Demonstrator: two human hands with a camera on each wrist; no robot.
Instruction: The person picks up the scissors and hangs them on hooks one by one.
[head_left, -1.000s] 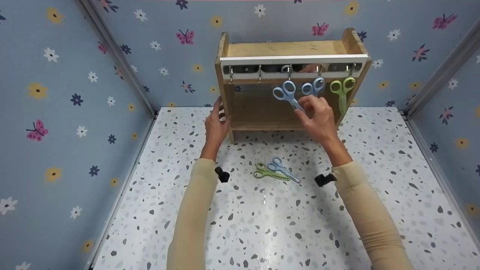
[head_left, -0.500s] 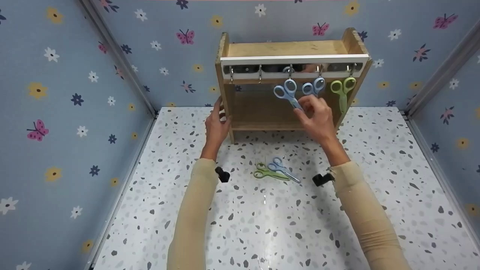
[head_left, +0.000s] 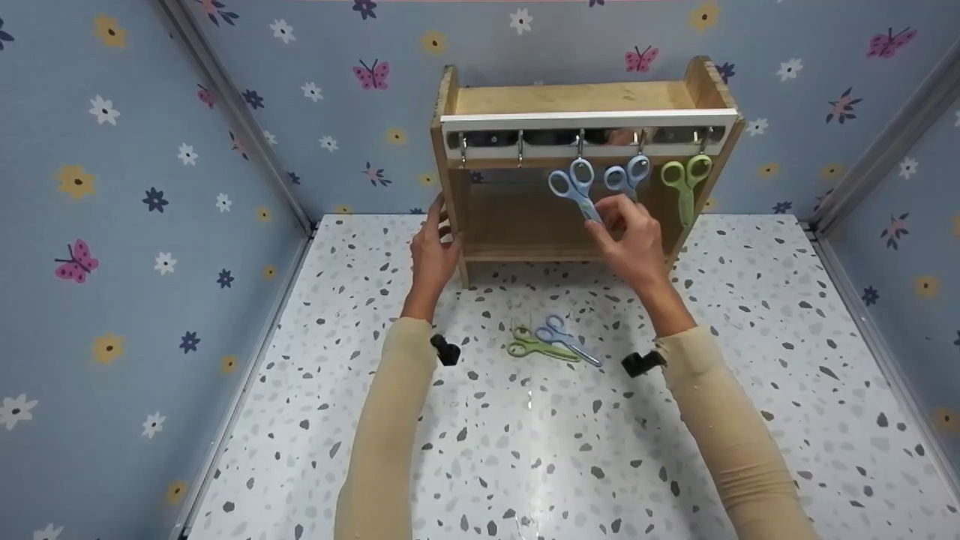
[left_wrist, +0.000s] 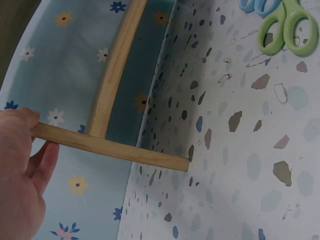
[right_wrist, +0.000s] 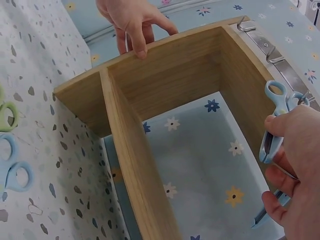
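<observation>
My left hand (head_left: 433,251) grips the left side panel of a wooden shelf (head_left: 547,251), fingers behind its edge and thumb in front. With thumb and fingers, my right hand (head_left: 634,236) pinches blue-handled scissors (head_left: 577,196) by the blade end, which the fingers partly hide. Their handle loops point up, one right at the middle hook (head_left: 580,142). In the right wrist view these scissors (right_wrist: 272,137) stand in front of the hook strip. A second blue pair (head_left: 630,184) hangs just behind my right hand. Farther right hangs a green pair (head_left: 685,196).
Two metal hooks on the left, one being the far-left hook (head_left: 462,150), carry nothing. On the speckled tabletop (head_left: 525,450) below the shelf lie green scissors (head_left: 553,350) and blue scissors (head_left: 576,346), crossing each other. Flower-patterned walls (head_left: 360,112) stand behind and at both sides.
My right hand and wrist have shifted slightly left, and the held scissors' loops have barely moved at the middle hook. My left hand stays on the side panel.
</observation>
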